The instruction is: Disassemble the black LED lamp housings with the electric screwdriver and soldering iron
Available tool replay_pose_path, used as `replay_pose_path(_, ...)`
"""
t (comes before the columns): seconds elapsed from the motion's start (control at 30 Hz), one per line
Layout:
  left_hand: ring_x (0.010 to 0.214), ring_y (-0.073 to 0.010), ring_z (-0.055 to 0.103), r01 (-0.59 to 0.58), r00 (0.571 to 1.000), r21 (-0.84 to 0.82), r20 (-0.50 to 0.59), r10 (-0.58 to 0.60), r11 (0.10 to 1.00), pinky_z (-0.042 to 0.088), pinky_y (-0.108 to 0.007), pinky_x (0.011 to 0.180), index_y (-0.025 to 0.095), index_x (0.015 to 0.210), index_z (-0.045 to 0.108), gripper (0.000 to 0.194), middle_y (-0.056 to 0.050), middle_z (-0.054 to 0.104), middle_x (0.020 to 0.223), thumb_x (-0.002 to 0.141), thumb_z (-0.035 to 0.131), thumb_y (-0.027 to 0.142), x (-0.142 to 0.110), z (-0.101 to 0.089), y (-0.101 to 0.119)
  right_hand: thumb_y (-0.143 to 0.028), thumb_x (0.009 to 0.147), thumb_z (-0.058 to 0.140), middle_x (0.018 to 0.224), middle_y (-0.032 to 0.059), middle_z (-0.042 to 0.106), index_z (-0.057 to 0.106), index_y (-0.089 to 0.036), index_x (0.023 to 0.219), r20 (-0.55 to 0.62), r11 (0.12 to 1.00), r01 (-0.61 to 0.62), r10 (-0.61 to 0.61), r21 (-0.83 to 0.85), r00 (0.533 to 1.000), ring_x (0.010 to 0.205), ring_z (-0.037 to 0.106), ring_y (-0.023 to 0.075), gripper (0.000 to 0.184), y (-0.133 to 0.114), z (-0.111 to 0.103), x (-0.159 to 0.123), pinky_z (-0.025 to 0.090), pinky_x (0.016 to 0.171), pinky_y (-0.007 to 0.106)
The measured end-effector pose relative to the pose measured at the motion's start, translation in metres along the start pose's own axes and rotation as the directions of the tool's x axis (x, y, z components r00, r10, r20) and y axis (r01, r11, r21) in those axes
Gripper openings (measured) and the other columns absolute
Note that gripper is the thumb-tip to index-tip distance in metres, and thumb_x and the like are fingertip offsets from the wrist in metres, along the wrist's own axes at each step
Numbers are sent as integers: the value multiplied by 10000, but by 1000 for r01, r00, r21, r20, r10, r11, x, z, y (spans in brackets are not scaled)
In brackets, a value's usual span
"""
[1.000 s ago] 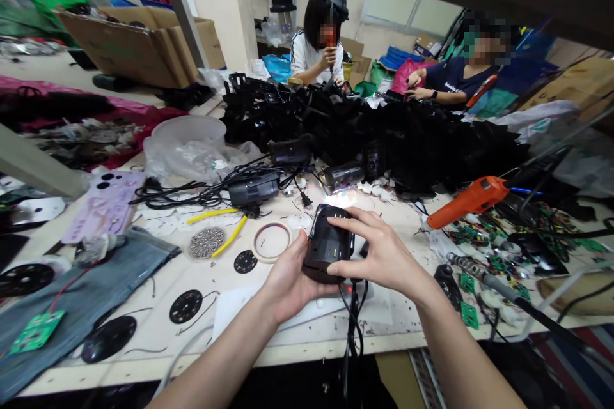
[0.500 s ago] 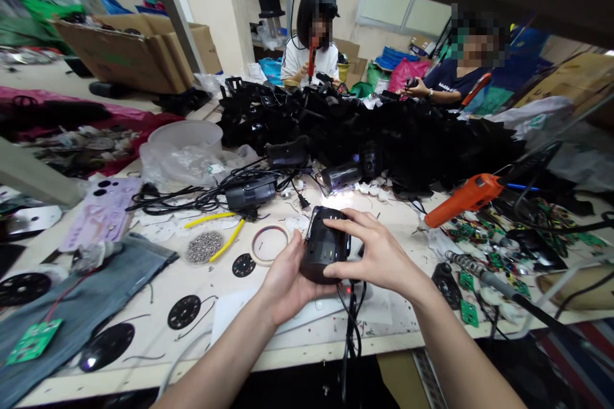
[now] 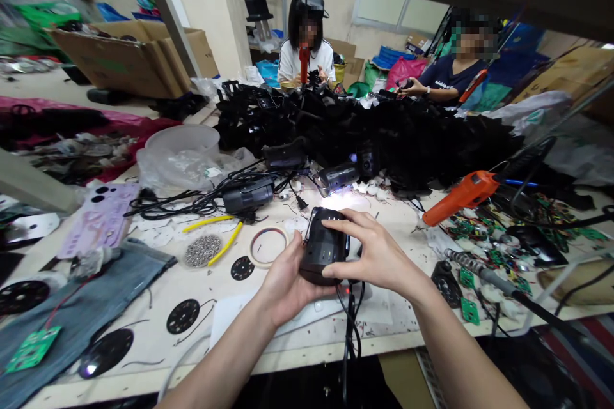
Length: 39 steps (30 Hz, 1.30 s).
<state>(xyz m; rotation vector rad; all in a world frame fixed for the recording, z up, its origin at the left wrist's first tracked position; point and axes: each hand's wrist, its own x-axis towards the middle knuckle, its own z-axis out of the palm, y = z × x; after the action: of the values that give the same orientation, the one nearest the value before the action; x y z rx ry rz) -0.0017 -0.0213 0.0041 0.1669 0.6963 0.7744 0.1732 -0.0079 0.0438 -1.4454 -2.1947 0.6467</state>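
Observation:
Near the front of the bench, a black plastic device [image 3: 322,246] with slots on its casing is held between both my hands. My left hand [image 3: 283,287] cups it from below and the left side, palm up. Over its right side curve the fingers of my right hand [image 3: 371,248], touching the top face and the lower edge. Black cables [image 3: 352,326] hang down from it past the bench edge. Beneath my hands lies a white power strip [image 3: 302,314] with a small red light. A roll of tape [image 3: 267,246] is just left of the device.
An orange electric screwdriver [image 3: 460,198] and a soldering iron [image 3: 499,281] are at the right, by green circuit boards [image 3: 470,310]. Leftward are a dish of screws [image 3: 203,250], yellow-handled pliers [image 3: 225,243] and jeans fabric [image 3: 100,307]. Black parts [image 3: 384,128] pile up ahead; two people sit beyond.
My hands keep the same hold on the black device. The view has shifted slightly. Across the bench, one person's hands have come together around a dark part below the red tool.

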Motion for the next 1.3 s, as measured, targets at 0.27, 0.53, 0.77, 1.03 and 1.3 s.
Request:
replay_pose_path(0.27,806,-279,653,-3,1000,7,21,3,1000,496,-561,827,146,1213,559,571,-158,657,1082,932,337,591,1,0,1,-473,640,806,1443,87,450,587,-361,1287,21,999,-52,52,13,998,1337,417,286,691,1,1,-1,369,1085,493)
replay_pose_path(0.53,798,-275,662,7,1000,2,7,-7,1000,516,-567,816,144,1209,578,540,-141,678,1035,933,382,565,1,1,2,-473,635,812,1454,80,441,587,-368,1288,55,997,-74,72,28,996,1352,395,286,699,1,2,0,339,1107,482)
replay_pose_path(0.77,774,-249,677,-24,998,18,-52,25,1000,582,-475,695,157,1134,622,394,-140,693,1059,892,561,463,0,1,-2,-554,655,778,1468,93,426,548,-377,1326,120,998,-59,58,10,991,1365,373,311,731,7,3,2,342,1087,516)
replay_pose_path(1.03,630,-187,646,-106,980,114,-154,123,988,595,-471,621,159,987,627,202,-77,711,851,792,673,181,3,3,-9,-581,662,764,1479,76,417,542,-398,1327,153,995,-90,81,52,985,1385,316,369,724,3,3,-2,310,1078,581)
replay_pose_path(1.3,680,-294,710,-87,974,92,-204,104,992,566,-380,573,91,950,611,171,-157,727,809,825,565,198,-2,3,-6,-465,869,587,1216,73,613,588,-270,1257,-168,870,-116,221,479,961,1136,568,220,435,19,10,11,424,1003,398)
